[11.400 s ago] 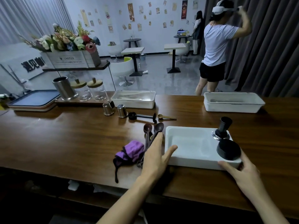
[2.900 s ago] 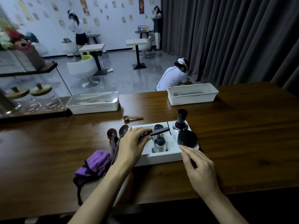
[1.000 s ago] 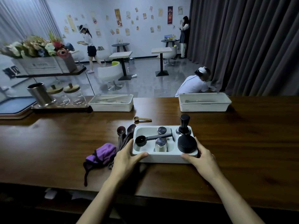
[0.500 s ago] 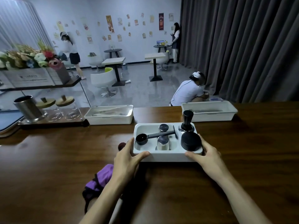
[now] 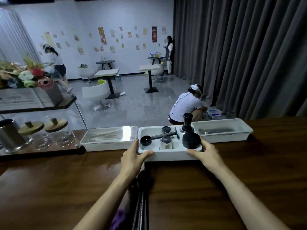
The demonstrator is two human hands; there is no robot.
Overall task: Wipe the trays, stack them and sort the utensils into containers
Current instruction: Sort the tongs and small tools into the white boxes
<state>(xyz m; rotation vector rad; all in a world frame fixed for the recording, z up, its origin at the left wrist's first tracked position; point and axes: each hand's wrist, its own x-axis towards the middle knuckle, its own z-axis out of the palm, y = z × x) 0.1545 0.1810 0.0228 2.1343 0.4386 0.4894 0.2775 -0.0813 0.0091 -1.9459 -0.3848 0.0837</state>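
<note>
A white container [image 5: 171, 155] sits near the counter's far edge, between two other white containers. It holds a black scoop [image 5: 146, 140], two small steel cups [image 5: 166, 142], a black tamper [image 5: 187, 123] and a black round lid [image 5: 191, 140]. My left hand [image 5: 132, 156] grips its near left corner, thumb along the front rim. My right hand [image 5: 205, 154] grips its near right corner. Dark spoons [image 5: 142, 180] lie under my left forearm, beside a purple cloth [image 5: 118, 219].
A white container [image 5: 108, 138] stands to the left and another [image 5: 222, 131] with metal utensils to the right. Further left are two glass jars [image 5: 49, 131] with wooden lids and a steel cup [image 5: 10, 135]. People are in the room beyond.
Both hands have pushed the white container away across the counter; it now lines up between the two far containers. The spoons and the cloth stayed behind near me.
</note>
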